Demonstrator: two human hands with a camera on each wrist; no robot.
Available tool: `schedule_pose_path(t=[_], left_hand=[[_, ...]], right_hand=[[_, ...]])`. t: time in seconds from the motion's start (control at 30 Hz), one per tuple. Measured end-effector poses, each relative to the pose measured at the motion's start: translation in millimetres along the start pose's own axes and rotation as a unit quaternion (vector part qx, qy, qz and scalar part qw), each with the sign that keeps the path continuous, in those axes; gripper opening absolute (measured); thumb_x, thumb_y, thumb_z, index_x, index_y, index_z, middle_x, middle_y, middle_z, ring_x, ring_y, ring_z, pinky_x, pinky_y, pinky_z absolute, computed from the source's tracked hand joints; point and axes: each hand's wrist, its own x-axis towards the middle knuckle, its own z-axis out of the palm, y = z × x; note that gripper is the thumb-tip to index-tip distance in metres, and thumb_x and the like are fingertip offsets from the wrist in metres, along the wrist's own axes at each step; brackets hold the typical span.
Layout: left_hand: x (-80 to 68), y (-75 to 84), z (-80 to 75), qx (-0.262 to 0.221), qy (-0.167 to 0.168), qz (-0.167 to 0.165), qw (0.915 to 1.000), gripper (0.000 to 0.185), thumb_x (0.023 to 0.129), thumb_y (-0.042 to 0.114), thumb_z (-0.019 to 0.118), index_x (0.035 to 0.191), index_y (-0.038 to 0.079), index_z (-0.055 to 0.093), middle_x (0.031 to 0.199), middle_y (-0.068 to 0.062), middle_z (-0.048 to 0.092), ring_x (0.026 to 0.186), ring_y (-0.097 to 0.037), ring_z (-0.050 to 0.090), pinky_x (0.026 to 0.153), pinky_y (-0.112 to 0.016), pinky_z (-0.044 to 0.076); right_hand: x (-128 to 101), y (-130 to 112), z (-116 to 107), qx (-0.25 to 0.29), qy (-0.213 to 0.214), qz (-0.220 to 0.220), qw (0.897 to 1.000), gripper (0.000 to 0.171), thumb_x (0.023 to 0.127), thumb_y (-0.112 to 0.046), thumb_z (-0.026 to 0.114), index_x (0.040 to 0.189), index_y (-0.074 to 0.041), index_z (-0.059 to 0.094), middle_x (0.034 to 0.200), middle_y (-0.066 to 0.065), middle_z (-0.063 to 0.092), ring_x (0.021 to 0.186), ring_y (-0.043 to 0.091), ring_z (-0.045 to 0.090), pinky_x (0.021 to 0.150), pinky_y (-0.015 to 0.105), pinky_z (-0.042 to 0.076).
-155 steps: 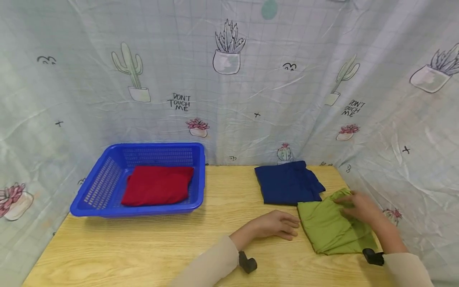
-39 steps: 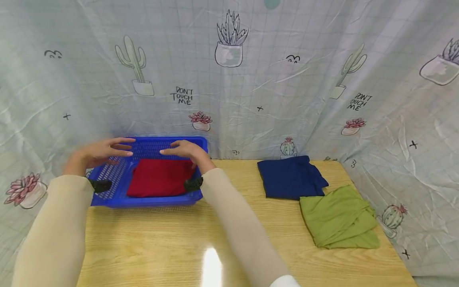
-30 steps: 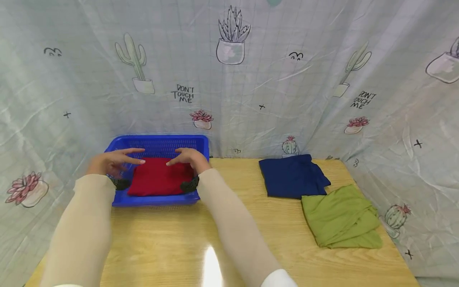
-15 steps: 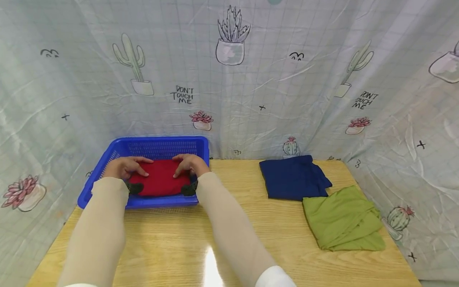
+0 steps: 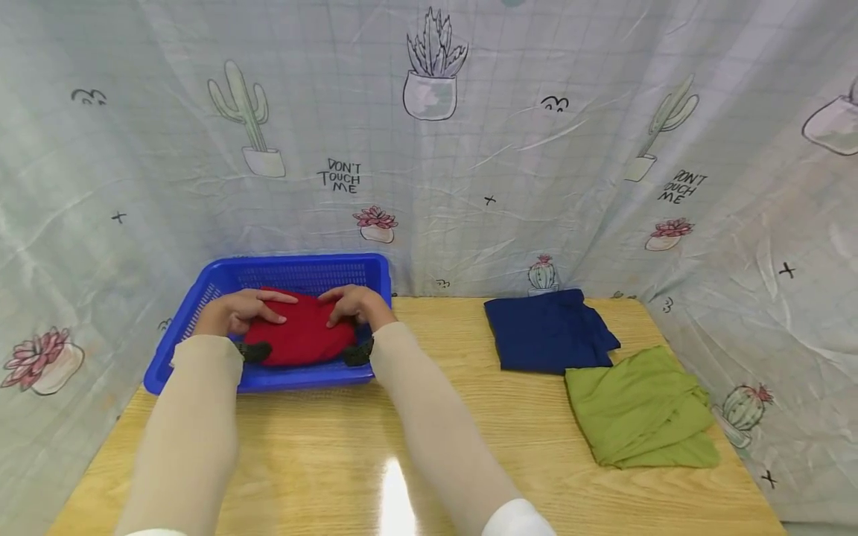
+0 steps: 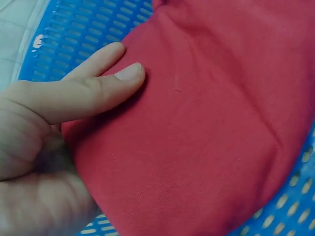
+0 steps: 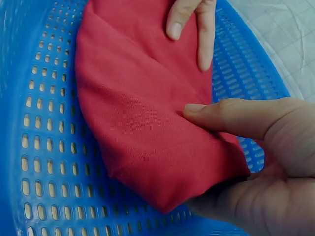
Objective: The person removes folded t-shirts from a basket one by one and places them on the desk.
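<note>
A folded red cloth (image 5: 302, 331) is in the blue plastic basket (image 5: 156, 372) at the left of the table. My left hand (image 5: 244, 309) grips its left end; in the left wrist view the thumb (image 6: 110, 91) lies on top and the other fingers go under the fabric. At the opposite end my right hand (image 5: 355, 304) pinches the cloth, thumb on top in the right wrist view, fingers hidden beneath. Between the hands the fabric bulges and creases, and in the right wrist view its near end stands up off the slotted basket floor (image 7: 59, 187).
A folded navy cloth (image 5: 546, 331) lies at the back right of the wooden table (image 5: 322, 469). In front of it, its corner overlapping, is a folded olive green cloth (image 5: 637, 413). A printed curtain (image 5: 436, 186) closes off the back and sides.
Both hands came from the right side to the basket and lowered onto the red cloth. They have taken hold of its ends, and it now bunches upward. The olive cloth was let go.
</note>
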Motion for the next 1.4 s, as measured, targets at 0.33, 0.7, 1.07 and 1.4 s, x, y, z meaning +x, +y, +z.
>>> schedule_pose_path(t=[0.33,0.7,1.07,1.4], left_hand=[[-0.4,-1.6,-7.5,0.023,0.000,-0.002,0.9997,0.069,0.097,0.006,0.066,0.159,0.011,0.035,0.072,0.005,0.067,0.044,-0.003,0.035,0.043,-0.016,0.030],[-16.0,9.8,-14.9,-0.041,0.035,0.076,0.9957,0.053,0.090,-0.002,0.072,0.123,0.040,0.074,0.120,0.004,0.060,0.087,-0.011,0.065,0.066,-0.024,0.052],[-21.8,18.0,-16.4,-0.093,0.056,0.110,0.9879,0.057,0.088,-0.004,0.074,0.128,0.037,0.072,0.117,0.013,0.064,0.096,-0.012,0.069,0.080,-0.035,0.060],[-35.8,14.8,-20.4,-0.047,0.063,0.143,0.9866,0.060,0.091,0.004,0.075,0.143,0.030,0.061,0.133,0.005,0.051,0.086,-0.006,0.068,0.071,-0.026,0.059]], right_hand=[[-2,0,3,0.074,0.065,-0.004,0.995,0.060,0.081,0.016,0.075,0.138,0.001,0.062,0.139,0.019,0.057,0.105,0.020,0.061,0.091,0.035,0.056],[2,2,-4,0.095,-0.026,0.006,0.995,0.064,0.086,0.009,0.074,0.143,-0.016,0.061,0.107,0.002,0.062,0.080,0.012,0.058,0.064,0.022,0.049],[1,4,-12,0.107,-0.050,-0.048,0.992,0.069,0.089,0.010,0.067,0.142,-0.033,0.062,0.111,0.002,0.059,0.074,0.015,0.054,0.062,0.026,0.048],[-1,3,-4,0.128,-0.069,-0.145,0.979,0.061,0.092,0.001,0.072,0.147,-0.023,0.058,0.124,-0.002,0.058,0.097,0.020,0.068,0.079,0.038,0.060]])
